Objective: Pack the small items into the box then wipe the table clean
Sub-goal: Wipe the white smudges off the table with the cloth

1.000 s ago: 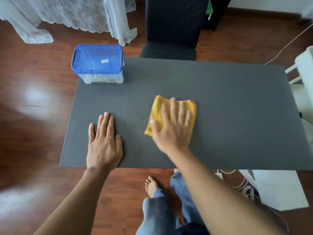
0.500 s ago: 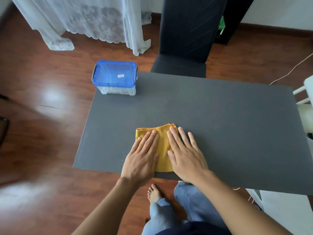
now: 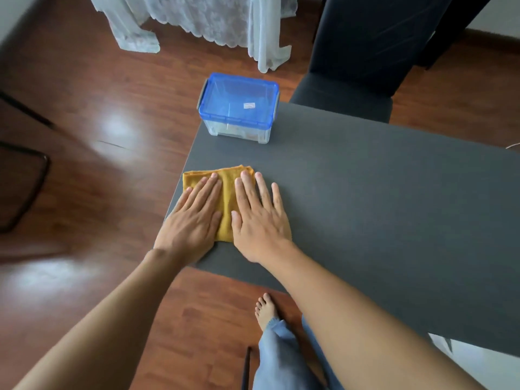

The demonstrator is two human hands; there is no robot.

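A folded yellow cloth (image 3: 226, 198) lies flat at the near left corner of the dark grey table (image 3: 380, 192). My left hand (image 3: 194, 218) presses flat on the cloth's left half, fingers spread. My right hand (image 3: 257, 215) presses flat on its right half, with the outer fingers resting on bare table. A clear plastic box with a shut blue lid (image 3: 239, 104) stands at the table's far left corner, beyond the cloth. Blurred contents show through its front wall.
A dark chair (image 3: 360, 66) stands behind the table's far edge. White lace curtains (image 3: 213, 21) hang at the back. Wooden floor lies to the left, with a black metal frame (image 3: 25, 178) on it. My bare foot and jeans (image 3: 270, 333) are below the near edge.
My left hand came off the bare table and onto the cloth beside my right hand. Both hands slid the cloth left to the table's near left corner.
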